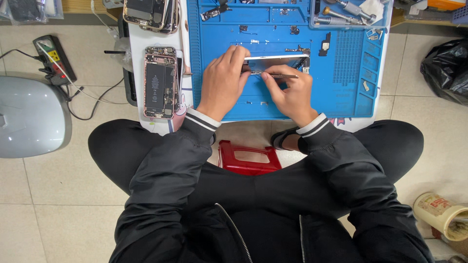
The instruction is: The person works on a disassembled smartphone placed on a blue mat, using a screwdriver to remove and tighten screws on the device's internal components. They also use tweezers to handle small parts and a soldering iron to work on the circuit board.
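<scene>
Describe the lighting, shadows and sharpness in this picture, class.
Head view: even, soft light; faint shadows under the left hand and right hand on the blue mat; slight glare on the phone panel; sharp focus throughout, mild wide-angle bending at the edges.

A round paper can (441,214) with a cream and red label lies on the floor at the lower right. A black plastic bag (446,68) sits on the floor at the upper right. Clear plastic bags (29,9) lie at the top left corner.
</scene>
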